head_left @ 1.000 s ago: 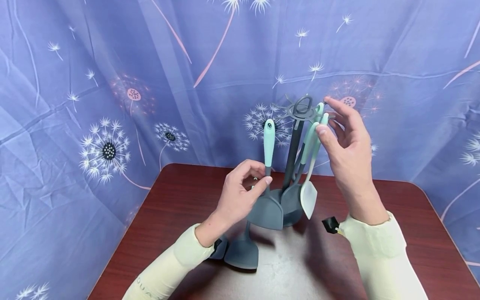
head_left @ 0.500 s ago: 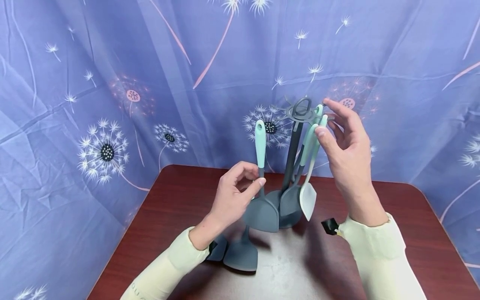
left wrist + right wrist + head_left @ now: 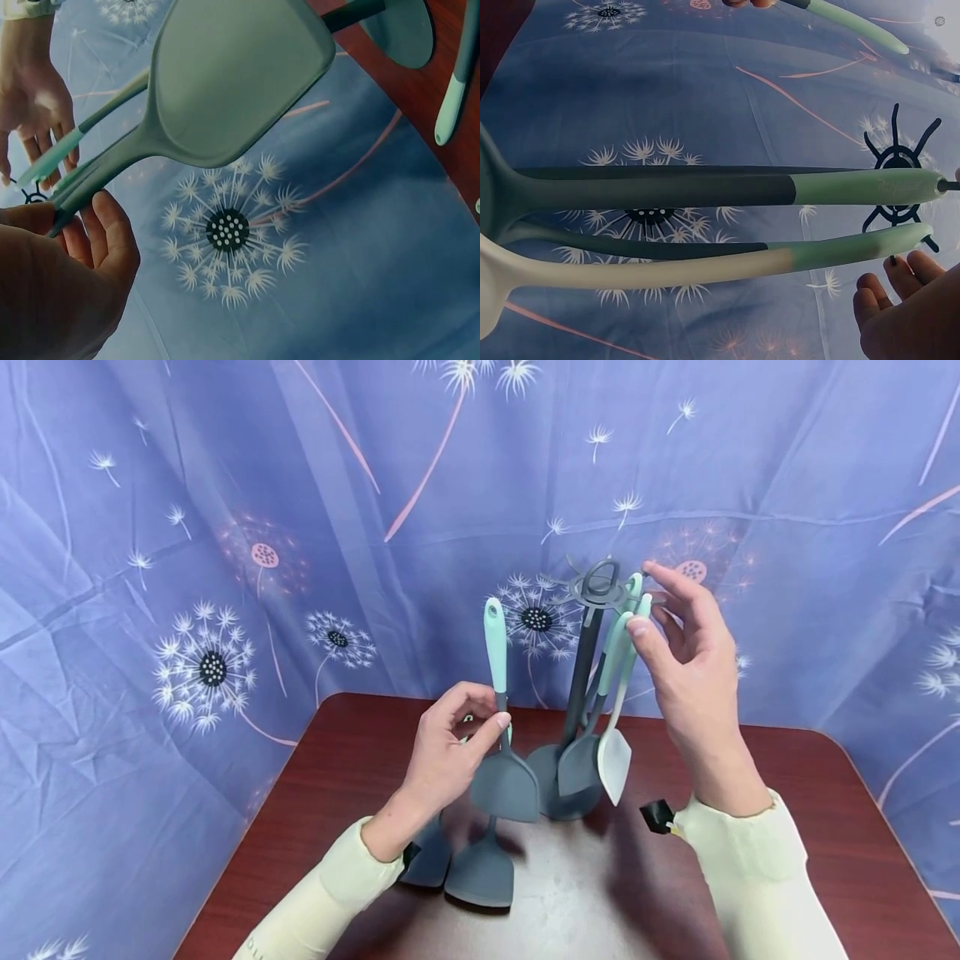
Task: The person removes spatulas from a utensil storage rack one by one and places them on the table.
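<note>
My left hand (image 3: 450, 743) pinches a turner by its dark neck, between thumb and fingers. The turner (image 3: 506, 787) has a broad dark grey head and a mint handle, and is held upright, handle up. To its right stands a dark utensil stand (image 3: 582, 681) with a ring of hooks on top. A grey spatula (image 3: 581, 767) and a white spatula (image 3: 615, 760) hang there by mint handles. My right hand (image 3: 697, 660) is at these handle tops, its thumb tip at a handle end and index finger at a hook tip, other fingers loosely bent (image 3: 904, 292).
Two dark grey utensil heads lie on the table at the front left: a turner (image 3: 483, 872) and another (image 3: 427, 856) partly behind the left sleeve. A black object (image 3: 657, 817) shows beside the right cuff. A blue dandelion-print curtain (image 3: 337, 527) backs the red-brown table (image 3: 795, 793).
My left hand has moved left with the turner, away from the stand. The right hand stays at the handle tops.
</note>
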`<state>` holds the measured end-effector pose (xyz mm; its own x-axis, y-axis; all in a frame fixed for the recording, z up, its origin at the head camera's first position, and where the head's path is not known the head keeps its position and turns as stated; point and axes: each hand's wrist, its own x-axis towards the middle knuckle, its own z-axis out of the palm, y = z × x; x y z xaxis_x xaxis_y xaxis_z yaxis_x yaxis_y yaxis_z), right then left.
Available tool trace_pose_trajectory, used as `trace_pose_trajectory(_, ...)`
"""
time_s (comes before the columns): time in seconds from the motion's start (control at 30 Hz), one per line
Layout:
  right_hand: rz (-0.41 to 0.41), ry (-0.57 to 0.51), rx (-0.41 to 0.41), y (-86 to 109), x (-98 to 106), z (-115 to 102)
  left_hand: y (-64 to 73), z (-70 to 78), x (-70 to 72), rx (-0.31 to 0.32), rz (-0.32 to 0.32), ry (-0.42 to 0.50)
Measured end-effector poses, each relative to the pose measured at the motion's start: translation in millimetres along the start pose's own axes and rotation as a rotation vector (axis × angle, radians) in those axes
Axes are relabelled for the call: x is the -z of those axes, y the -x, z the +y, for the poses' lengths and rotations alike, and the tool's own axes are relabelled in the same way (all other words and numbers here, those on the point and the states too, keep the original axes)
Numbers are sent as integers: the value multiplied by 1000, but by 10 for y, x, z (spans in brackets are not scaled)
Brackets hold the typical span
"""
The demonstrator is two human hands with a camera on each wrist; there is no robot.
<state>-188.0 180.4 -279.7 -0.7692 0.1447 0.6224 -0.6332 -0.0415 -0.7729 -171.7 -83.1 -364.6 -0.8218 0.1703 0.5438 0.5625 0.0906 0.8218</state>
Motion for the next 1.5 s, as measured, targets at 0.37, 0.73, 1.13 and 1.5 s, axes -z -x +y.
trace_pose_trajectory(0.37,5,-18,-2,0,-10,3,-14,-47,154,-17,18,-45)
trace_pose_trajectory(0.73,3,-27,-7,8,-10,1,23,-102,331,20,82,-77)
trace_pose_trajectory(1.13,6,-36,-7,6,-21,8,36,-124,494,29,123,-128)
trace_pose_trajectory(1.5,6,-20,-10,20,-16,3,84,-170,637,40,148,-166)
